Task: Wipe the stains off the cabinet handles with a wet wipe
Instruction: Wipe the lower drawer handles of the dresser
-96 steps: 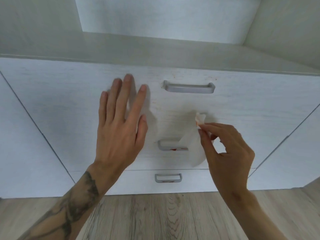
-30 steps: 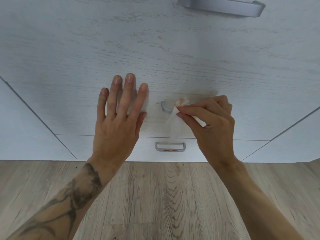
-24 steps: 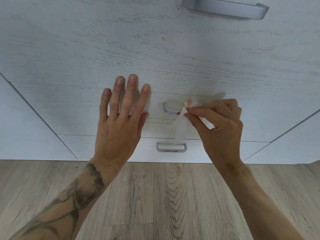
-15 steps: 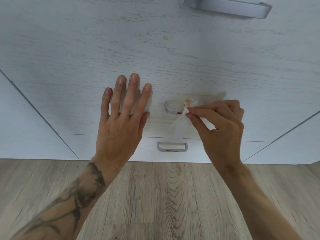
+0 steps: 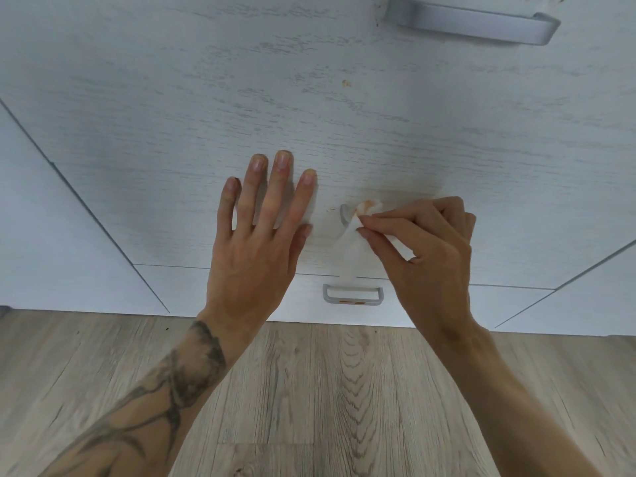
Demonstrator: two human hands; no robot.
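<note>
- The left hand [image 5: 254, 242] lies flat against the white wood-grain drawer front [image 5: 206, 98], just to the left of the middle handle.
- Its fingers [image 5: 280, 187] are straight and slightly spread, pointing up the panel and holding nothing.
- A dark tattoo [image 5: 179, 383] runs along the left forearm.
- The right hand [image 5: 430, 256] pinches a thin white wet wipe [image 5: 351, 249] between thumb and forefinger, with the other fingers curled in behind.
- The pinched top of the wipe is pressed onto the small grey metal middle handle [image 5: 345, 216], and only the left end of that handle shows.
- The bunched tip of the wipe carries an orange-brown stain [image 5: 367, 205].
- The rest of the wipe hangs down in a loose strip, its lower edge reaching the seam between this drawer and the one below.
- A faint orange smear [image 5: 332, 208] sits on the panel just left of the middle handle.
- On the lowest drawer, a small grey metal bottom handle [image 5: 352, 293] is in full view, with orange marks [image 5: 351, 301] along its lower bar.
- A long grey metal top handle [image 5: 475, 24] sits at the upper edge of the view, well apart from both hands.
- A small brown speck [image 5: 346, 83] marks the panel between the top and middle handles.
- Pale wood-plank flooring [image 5: 344, 390] runs beneath the cabinet, under both forearms.
</note>
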